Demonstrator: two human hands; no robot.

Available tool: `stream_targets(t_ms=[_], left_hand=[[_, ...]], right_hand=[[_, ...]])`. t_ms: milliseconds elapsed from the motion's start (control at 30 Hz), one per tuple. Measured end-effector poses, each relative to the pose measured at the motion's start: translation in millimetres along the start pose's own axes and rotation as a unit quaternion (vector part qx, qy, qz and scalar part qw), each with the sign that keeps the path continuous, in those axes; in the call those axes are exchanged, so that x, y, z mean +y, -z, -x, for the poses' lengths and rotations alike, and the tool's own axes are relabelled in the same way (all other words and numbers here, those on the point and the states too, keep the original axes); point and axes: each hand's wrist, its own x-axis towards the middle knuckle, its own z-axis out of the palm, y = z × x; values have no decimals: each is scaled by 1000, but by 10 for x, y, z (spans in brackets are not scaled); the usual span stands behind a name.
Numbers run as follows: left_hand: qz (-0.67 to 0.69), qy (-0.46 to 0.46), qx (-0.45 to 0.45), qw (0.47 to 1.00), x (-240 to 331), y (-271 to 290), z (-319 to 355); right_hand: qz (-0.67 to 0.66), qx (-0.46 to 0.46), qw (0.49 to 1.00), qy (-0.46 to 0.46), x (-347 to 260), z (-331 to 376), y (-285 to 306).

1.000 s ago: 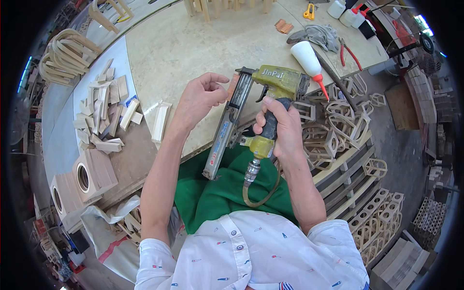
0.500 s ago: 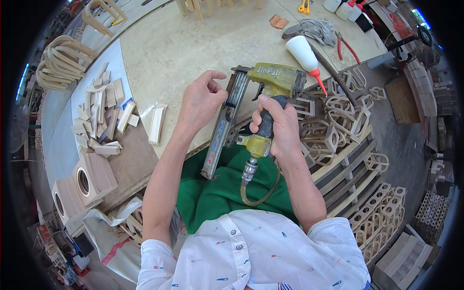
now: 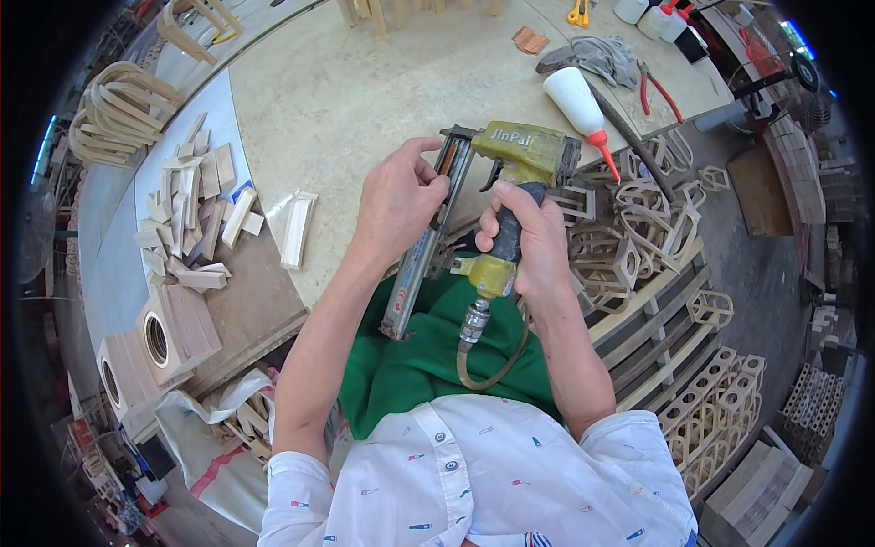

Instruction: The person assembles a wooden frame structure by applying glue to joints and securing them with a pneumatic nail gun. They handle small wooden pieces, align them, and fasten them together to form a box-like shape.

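A yellow-green pneumatic nail gun (image 3: 524,149) is held up over my lap by its black grip. My right hand (image 3: 540,239) is wrapped round that grip, its index finger below the trigger. An air hose (image 3: 465,372) joins the metal coupling at the bottom. My left hand (image 3: 394,202) is at the long metal magazine (image 3: 407,290), thumb and fingers pinched against its upper part. What the fingertips hold is hidden. A copper-coloured strip (image 3: 446,162) shows inside the magazine just above them.
Wood pieces (image 3: 187,205) lie heaped at left, with holed wooden boxes (image 3: 187,333) nearer me. A white glue bottle (image 3: 574,98), pliers (image 3: 658,91), a grey glove (image 3: 608,59) and copper-coloured strips (image 3: 530,40) lie at the far right. Wooden frames (image 3: 620,255) are piled right of my arm.
My left hand has moved right and a little down, closer against the magazine. A copper-coloured strip now shows in the magazine. The nail gun has shifted slightly right; my right hand keeps its grip.
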Motion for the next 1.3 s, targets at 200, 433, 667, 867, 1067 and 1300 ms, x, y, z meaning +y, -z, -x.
stream_targets(t_ms=[200,433,667,867,1067,1300], left_hand=[[65,27,-15,997,-154,-11,37],[309,105,-84,942,-116,-14,192],[364,124,-80,920,-173,-108,236],[358,136,-76,921,-177,-88,257],[347,71,-58,933,-90,-127,254],[414,115,-61,901,-283,-173,294]], right_hand=[[-30,-13,999,-23,-41,-7,62],[-67,-54,995,-47,-100,-50,234],[-19,-86,996,-18,-149,23,209],[-1,-83,996,-14,-134,37,144],[-27,-97,995,-28,-125,-38,225],[-46,-72,994,-61,9,-82,268]])
